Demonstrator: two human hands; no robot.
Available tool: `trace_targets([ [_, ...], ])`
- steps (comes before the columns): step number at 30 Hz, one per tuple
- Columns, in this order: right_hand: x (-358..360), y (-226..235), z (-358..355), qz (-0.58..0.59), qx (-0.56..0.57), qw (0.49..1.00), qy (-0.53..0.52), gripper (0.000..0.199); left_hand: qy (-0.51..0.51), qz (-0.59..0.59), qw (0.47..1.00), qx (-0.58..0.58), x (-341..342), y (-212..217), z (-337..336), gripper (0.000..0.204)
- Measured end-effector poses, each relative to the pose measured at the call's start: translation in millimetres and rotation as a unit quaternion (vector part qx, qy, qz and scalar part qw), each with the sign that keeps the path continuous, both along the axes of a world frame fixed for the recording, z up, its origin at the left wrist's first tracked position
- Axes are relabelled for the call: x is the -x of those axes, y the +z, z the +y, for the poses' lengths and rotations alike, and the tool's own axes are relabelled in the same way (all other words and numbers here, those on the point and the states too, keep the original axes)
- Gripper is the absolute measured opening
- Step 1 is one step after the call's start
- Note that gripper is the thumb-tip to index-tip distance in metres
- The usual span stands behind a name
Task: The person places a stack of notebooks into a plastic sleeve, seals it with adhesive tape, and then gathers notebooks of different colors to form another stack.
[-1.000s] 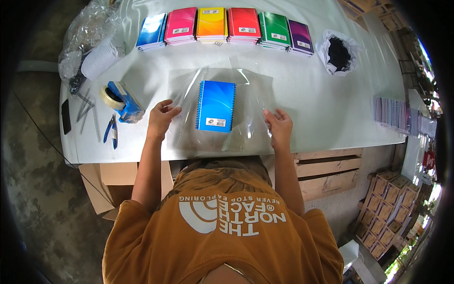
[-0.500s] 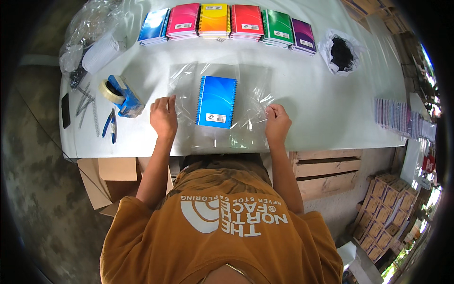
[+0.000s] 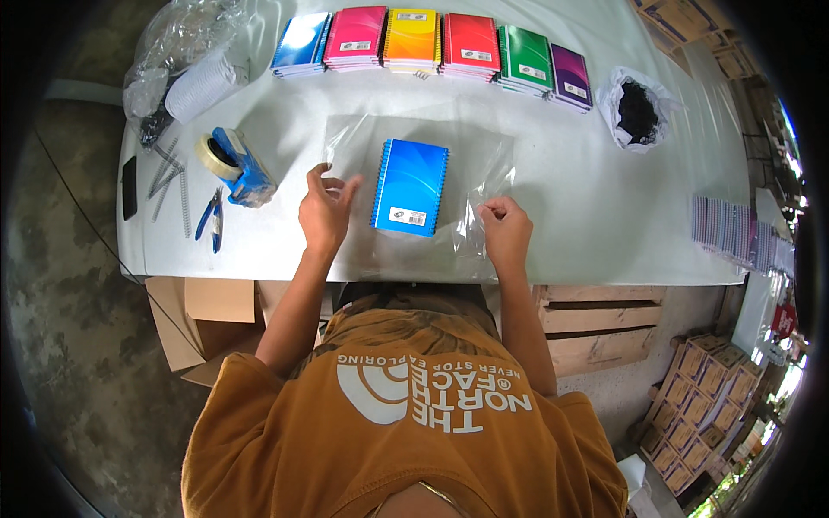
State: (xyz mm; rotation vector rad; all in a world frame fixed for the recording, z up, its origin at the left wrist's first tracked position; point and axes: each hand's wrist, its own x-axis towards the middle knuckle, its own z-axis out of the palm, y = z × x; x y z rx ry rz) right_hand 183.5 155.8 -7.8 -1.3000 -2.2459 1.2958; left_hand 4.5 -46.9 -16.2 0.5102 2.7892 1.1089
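One blue notebook (image 3: 410, 187) lies on clear film (image 3: 488, 160) between my hands. My left hand (image 3: 325, 217) has fingers spread; my right hand (image 3: 508, 228) pinches the film, where uneven tugging could skew the notebook.

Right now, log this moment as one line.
left hand: open, beside blue notebook | right hand: apparently pinching clear plastic sheet | blue notebook: between hands | tape dispenser: left of left hand
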Motion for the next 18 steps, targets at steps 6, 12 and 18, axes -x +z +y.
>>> trace_targets([
  [6, 4.9, 11.4, -2.5, 0.212, 0.156, 0.964, -0.044, 0.02, -0.07, -0.228, 0.937, -0.253, 5.7, 20.9, -3.8, 0.028],
  [12, 1.3, 32.3, 5.8, 0.039, 0.23, 0.972, 0.017, 0.019, -0.231, -0.341, 0.909, 0.068, 16.9, 64.0, -8.1, 0.019],
  [18, 11.6, 38.0, 5.2, 0.061, 0.195, 0.972, 0.116, 0.02, -0.317, -0.164, 0.928, -0.105, 12.5, 37.7, -0.7, 0.011],
])
